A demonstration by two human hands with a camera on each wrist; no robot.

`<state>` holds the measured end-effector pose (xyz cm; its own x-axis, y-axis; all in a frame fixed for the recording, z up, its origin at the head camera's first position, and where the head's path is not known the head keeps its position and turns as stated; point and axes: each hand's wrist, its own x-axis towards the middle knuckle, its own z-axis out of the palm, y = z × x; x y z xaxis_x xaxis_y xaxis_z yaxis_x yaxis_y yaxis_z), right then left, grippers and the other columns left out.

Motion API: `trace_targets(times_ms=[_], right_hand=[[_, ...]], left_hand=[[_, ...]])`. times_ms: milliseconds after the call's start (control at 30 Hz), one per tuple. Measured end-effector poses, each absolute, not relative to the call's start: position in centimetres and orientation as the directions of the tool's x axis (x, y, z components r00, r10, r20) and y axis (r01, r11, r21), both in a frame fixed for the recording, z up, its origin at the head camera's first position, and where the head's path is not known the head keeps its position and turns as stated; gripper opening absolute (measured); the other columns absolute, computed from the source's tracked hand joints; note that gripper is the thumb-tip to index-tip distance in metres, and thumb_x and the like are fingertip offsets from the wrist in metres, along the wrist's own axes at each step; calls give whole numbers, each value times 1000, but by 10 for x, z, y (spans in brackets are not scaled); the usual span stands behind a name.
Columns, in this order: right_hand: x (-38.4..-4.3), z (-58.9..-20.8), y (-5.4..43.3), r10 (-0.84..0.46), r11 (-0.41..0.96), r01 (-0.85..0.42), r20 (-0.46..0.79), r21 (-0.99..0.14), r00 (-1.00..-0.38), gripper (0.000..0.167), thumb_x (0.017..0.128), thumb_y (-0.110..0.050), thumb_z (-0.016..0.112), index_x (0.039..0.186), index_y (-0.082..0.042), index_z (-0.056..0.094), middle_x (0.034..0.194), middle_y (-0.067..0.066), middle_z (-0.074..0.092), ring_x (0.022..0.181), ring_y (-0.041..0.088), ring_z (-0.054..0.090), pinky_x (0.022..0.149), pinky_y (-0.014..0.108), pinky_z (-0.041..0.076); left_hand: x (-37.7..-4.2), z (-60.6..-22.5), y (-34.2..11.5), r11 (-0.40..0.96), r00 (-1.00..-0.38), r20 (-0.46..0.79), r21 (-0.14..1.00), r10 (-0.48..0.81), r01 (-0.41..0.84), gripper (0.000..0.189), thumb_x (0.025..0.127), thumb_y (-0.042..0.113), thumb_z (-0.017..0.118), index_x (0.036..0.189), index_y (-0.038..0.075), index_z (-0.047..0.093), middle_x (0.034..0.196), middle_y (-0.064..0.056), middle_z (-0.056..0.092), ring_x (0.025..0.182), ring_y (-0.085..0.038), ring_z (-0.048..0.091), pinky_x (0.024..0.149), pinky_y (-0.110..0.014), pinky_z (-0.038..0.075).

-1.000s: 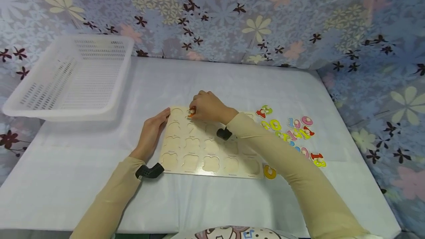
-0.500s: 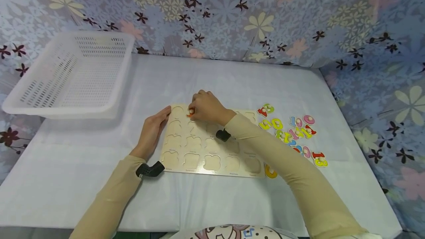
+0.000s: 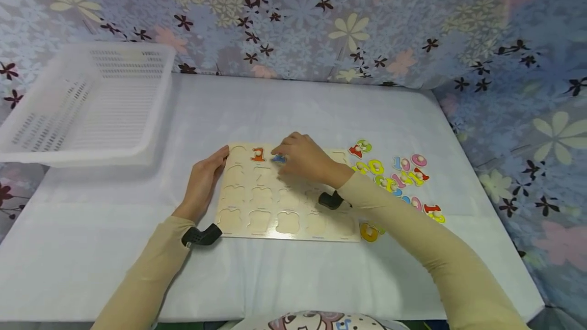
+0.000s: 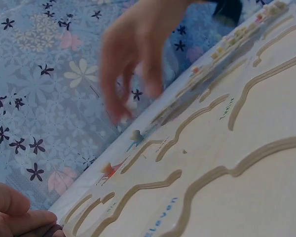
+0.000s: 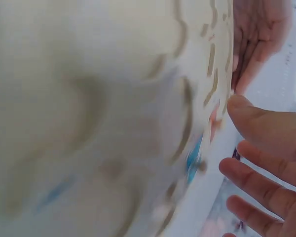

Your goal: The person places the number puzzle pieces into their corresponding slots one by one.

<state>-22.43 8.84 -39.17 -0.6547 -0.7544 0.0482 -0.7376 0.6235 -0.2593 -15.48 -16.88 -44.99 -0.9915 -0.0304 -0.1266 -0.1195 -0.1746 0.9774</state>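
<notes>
- Your right grip (image 3: 304, 157) is spread, pinching nothing; the blue number (image 3: 278, 159) lies near its fingers in the board's (image 3: 273, 218) far row, beside the red one (image 3: 258, 155).
- Flush seating unconfirmed: a fingertip catching the blue number's knob could tip it out.
- Your left grip (image 3: 202, 182) rests straight-fingered along the board's left edge; if lifted, a sideways push might slide the board.
- Your right sleeve (image 3: 412, 233) passes near the loose numbers (image 3: 391, 185); sweeping low could scatter them.

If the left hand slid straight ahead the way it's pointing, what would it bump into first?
Probably the wooden board: the left hand appears right at its edge, possibly touching.
</notes>
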Motion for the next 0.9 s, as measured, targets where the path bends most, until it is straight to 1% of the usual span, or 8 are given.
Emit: trace_targets(times_ms=[167, 300, 433, 567, 667, 733, 800, 900], right_hand=[[-212, -389, 154, -680, 649, -669, 117, -363, -724, 41, 80, -24, 80, 117, -8, 70, 115, 8, 65, 117, 31, 47, 100, 53, 36], [-209, -385, 215, -589, 704, -586, 131, -402, -798, 40, 81, -20, 80, 117, -6, 69, 118, 15, 62, 119, 37, 44, 102, 64, 29], [-211, -383, 279, -448, 787, -451, 113, -421, -887, 38, 82, -15, 78, 117, -4, 69, 122, 22, 59, 122, 44, 38, 101, 70, 24], [-215, -384, 338, -338, 862, -348, 93, -370, -937, 36, 83, -9, 76, 117, -1, 68, 121, 28, 57, 120, 52, 36, 98, 72, 25], [-219, -384, 370, -305, 910, -300, 29, -286, -952, 41, 82, -7, 76, 121, -1, 66, 123, 32, 54, 119, 58, 33, 96, 77, 21], [-222, -384, 383, -307, 926, -292, -26, -239, -951, 46, 81, -6, 76, 125, -2, 64, 125, 33, 52, 120, 58, 32, 96, 79, 18], [-225, -385, 390, -325, 928, -303, -74, -214, -943, 51, 80, -6, 77, 128, -4, 62, 128, 33, 51, 121, 58, 31, 94, 80, 19], [-228, -388, 395, -365, 918, -338, -109, -210, -924, 52, 79, -8, 78, 128, -6, 63, 127, 32, 52, 121, 54, 35, 96, 76, 22]], left_hand=[[-151, -446, -174, -194, -991, -129, 974, -45, -118, 43, 104, 11, 39, 145, -4, 37, 154, -8, 32, 141, -14, 27, 110, -20, 31], [-149, -445, -177, -199, -990, -127, 973, -57, -113, 43, 104, 12, 40, 145, -3, 37, 154, -9, 32, 141, -14, 28, 110, -21, 31], [-147, -446, -178, -217, -992, -114, 971, -54, -100, 45, 104, 14, 42, 145, -2, 37, 155, -9, 31, 141, -15, 28, 110, -21, 31], [-147, -447, -176, -235, -994, -101, 968, -43, -88, 46, 104, 16, 43, 146, -2, 36, 155, -10, 31, 141, -15, 28, 109, -21, 32], [-148, -448, -173, -234, -995, -96, 969, -34, -85, 46, 104, 15, 42, 146, -3, 35, 155, -11, 31, 141, -15, 28, 109, -21, 32], [-148, -448, -171, -230, -995, -94, 969, -29, -85, 46, 104, 14, 41, 146, -3, 35, 155, -11, 31, 141, -15, 28, 110, -21, 31], [-149, -448, -168, -227, -995, -94, 970, -24, -86, 45, 105, 13, 41, 146, -3, 34, 155, -11, 31, 141, -15, 28, 110, -21, 31], [-151, -449, -165, -223, -995, -98, 971, -19, -91, 45, 105, 13, 40, 146, -4, 34, 155, -11, 31, 141, -15, 28, 109, -20, 32]])
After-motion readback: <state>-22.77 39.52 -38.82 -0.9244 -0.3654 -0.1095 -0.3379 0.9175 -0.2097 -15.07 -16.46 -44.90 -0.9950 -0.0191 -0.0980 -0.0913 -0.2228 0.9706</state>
